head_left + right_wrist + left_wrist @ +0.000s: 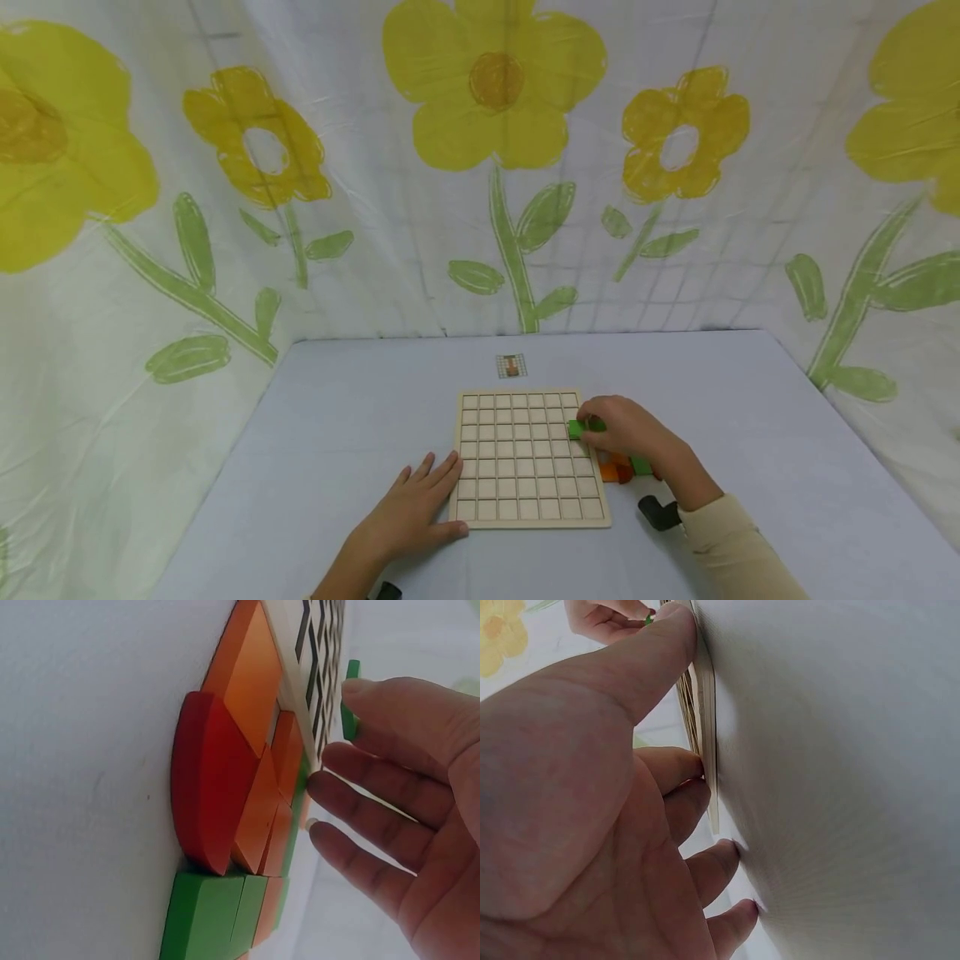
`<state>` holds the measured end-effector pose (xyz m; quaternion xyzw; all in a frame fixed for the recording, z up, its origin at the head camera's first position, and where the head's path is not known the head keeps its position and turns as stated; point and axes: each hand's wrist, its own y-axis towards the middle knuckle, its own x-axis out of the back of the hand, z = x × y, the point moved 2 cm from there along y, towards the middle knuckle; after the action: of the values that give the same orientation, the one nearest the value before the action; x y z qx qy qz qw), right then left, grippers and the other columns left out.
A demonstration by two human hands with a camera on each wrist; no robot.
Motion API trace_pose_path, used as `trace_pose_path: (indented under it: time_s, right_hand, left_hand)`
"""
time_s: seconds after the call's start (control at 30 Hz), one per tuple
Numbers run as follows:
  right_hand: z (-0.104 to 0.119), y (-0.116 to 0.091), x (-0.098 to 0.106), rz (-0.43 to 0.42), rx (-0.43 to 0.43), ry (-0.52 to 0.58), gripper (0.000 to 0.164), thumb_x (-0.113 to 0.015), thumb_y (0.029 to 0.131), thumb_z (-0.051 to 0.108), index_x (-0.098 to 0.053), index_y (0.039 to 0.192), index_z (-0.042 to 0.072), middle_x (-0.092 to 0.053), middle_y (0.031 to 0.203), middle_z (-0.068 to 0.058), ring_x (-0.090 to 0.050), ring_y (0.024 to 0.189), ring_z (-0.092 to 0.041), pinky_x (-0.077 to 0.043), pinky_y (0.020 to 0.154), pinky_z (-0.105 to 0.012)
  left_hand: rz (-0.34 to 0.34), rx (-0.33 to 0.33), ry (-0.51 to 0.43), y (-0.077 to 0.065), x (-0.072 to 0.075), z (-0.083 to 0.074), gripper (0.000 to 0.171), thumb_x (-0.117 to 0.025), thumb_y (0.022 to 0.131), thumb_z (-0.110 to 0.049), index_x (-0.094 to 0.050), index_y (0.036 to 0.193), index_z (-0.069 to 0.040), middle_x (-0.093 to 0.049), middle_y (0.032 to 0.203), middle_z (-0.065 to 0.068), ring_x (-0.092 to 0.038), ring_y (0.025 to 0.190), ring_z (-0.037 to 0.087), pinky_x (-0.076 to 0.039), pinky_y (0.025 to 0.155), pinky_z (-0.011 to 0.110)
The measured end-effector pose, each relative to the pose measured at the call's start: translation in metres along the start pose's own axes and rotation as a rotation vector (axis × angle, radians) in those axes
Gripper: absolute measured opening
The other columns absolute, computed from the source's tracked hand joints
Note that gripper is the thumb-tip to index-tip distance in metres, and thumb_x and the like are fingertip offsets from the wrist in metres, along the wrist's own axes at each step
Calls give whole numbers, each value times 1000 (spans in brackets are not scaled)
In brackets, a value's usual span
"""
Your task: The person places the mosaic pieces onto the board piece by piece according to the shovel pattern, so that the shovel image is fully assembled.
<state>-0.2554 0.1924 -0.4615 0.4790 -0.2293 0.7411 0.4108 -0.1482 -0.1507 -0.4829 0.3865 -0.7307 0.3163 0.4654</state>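
Note:
A square wooden grid board [517, 525] lies on the white table. My left hand [420, 508] rests at its left edge, fingers spread, thumb near the lower left corner. Over the board's upper right side, my right hand [618, 425] pinches a small green block [352, 697] between thumb and fingers; its other fingers are loosely bent. Below that hand sits a group of blocks beside the board: an orange block [251, 675], a red rounded block [210, 780] and a green block [202, 907], among several others. In the head view the right hand partly hides this group.
A small printed pattern card [512, 366] lies behind the board. A white cloth with painted yellow flowers [495, 83] hangs beyond the table's far edge. Black camera mounts [660, 512] are worn at the wrists.

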Motion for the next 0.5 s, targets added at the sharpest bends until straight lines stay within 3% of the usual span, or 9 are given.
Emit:
trace_pose_path:
  time_s: [0.3,0.5]
  right_hand:
    - [0,10,1,-5,7,20,21,-78,89,18,-72,105,6,-65,92,3,-57,80,-17,-49,71,-35]
    - [-1,21,-1,-32,19,17,22,-78,89,15,-73,108,4,-68,98,-1,-60,83,-16,-52,76,-38]
  left_hand:
    - [-5,-5,6,-1,1,-2,89,-65,90,-57,-36,155,-3,-31,161,11,-25,146,43,-23,111,66]
    - [-5,-6,4,-2,2,-2,88,-65,91,-56,-36,155,-3,-31,161,11,-25,146,44,-24,110,67]
